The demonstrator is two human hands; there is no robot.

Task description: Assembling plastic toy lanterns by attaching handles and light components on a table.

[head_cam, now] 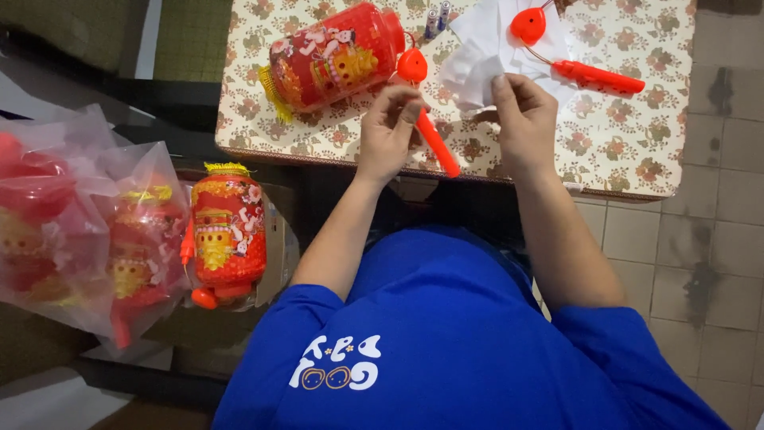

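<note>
Left grip (390,127) pinching red stick (436,142)

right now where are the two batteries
In the head view, the two batteries lie at the table's far edge, between the red lantern and the white plastic bag.

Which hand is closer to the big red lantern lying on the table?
The left hand. It sits just right of the red lantern in the picture, holding an orange stick. The right hand is farther off, touching the white plastic bag.
</note>
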